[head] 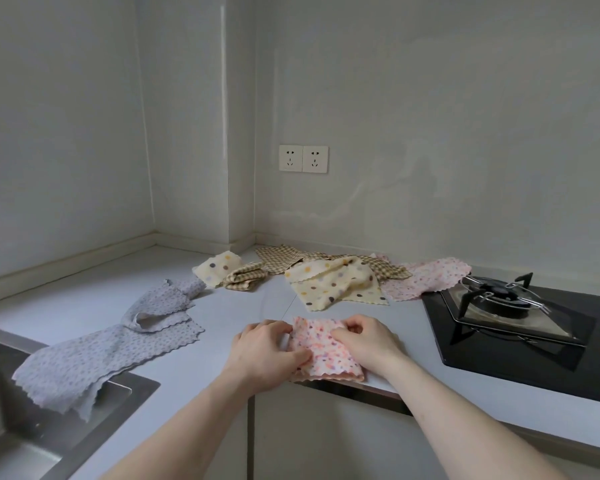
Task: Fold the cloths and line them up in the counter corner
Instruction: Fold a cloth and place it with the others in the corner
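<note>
At the far left a steel sink is set into the counter, and a long grey dotted cloth trails from the counter over its rim, unfolded. Further back, nearer the corner, lie a cream dotted cloth and a bunched brown checked cloth, neither yet squared.

At the front edge of the counter, the left hand grips the left side of the pink dotted cloth, thumb on top and fingers curled at the edge. This cloth is already doubled into a small rectangle, its scalloped hem showing along the near edge. The right hand pinches the right side, fingers bent over the fabric.

To do this fold well, I judge both hands should bring the edges level before pressing down, so the layers meet and the hem does not peek out unevenly. Smoothing outward from the middle would flatten any trapped ripple, since the cloth looks soft and likely to slip.

Behind, a larger cream dotted cloth overlaps a spread checked cloth, and a second pink cloth touches the black gas hob at the right. That one is best pulled clear of the burner.
</note>
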Motion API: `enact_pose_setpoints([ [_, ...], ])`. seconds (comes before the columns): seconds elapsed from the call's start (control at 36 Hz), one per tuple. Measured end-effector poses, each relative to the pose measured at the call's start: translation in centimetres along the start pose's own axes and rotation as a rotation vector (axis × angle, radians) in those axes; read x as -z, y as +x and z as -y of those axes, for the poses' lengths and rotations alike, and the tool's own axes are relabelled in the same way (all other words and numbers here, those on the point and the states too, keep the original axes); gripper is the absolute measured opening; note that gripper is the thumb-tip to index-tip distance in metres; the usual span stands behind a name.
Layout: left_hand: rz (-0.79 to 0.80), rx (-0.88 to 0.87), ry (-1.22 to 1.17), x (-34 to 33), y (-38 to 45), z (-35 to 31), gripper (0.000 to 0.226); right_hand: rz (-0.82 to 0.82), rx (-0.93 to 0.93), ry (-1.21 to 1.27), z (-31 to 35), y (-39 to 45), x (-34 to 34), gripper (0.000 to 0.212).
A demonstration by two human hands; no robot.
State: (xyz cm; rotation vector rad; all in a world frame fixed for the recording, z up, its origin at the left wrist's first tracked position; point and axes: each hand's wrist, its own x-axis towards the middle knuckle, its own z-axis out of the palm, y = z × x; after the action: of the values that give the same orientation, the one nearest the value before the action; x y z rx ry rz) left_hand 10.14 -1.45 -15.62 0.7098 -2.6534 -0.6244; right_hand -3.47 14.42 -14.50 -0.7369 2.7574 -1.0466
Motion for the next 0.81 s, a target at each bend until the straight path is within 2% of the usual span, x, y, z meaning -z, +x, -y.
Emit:
enact_pose_setpoints([
  [0.19,0.011,0.008,-0.029,-0.1,-0.3,0.1,0.058,0.019,0.024,0.243,-1.4,0.3,0.1,0.021],
  [0.47,-0.033,-0.005,-0.027,-0.2,-0.4,0.0,0.056,-0.043,0.07,0.308,-1.0,-0.4,0.6,0.028],
  [0.61,-0.065,-0.012,-0.067,-0.2,-0.3,0.2,0.054,-0.012,0.06,0.389,-1.1,-0.4,0.6,0.025],
  [0.81,-0.154,-0.227,-0.173,-0.2,-1.2,-0.5,0.031,-0.204,0.012,0.479,-1.8,-0.3,0.6,0.025],
])
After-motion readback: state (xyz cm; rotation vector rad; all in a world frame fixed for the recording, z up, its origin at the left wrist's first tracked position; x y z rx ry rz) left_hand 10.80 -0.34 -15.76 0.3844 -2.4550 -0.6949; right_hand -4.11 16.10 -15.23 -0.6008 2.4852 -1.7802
